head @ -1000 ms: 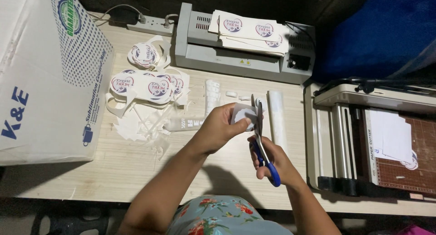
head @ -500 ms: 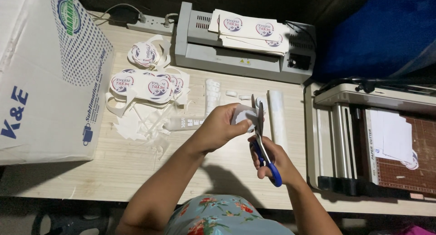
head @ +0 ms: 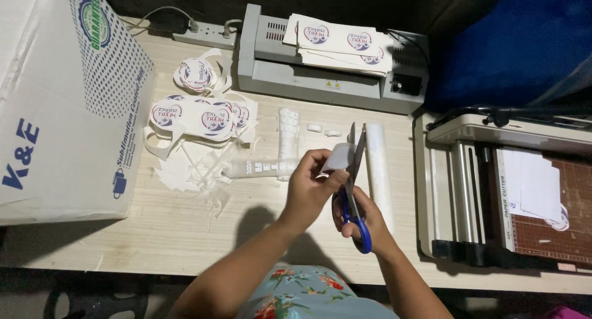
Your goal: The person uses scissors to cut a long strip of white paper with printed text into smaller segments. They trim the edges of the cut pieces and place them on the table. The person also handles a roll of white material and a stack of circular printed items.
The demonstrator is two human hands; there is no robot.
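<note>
A cardboard box (head: 61, 103) stands at the table's (head: 185, 233) left; cut stickers (head: 197, 115) lie beside it. Behind them sits a laminator (head: 320, 78) with sheets (head: 336, 41) on it. A paper cutter (head: 512, 189) sits right.

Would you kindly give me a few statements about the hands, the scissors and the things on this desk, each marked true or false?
1. The right hand holds scissors with blue handles. True.
2. The left hand grips a small white piece of paper beside the scissor blades. True.
3. The scissors lie flat on the desk, untouched. False: they are in the right hand, blades pointing away from the person.
4. Printed sheets rest on top of the grey laminator. True.
5. The round printed cut-outs are piled on the paper cutter. False: they lie on the desk next to the large cardboard box; the paper cutter is on the far side.
</note>
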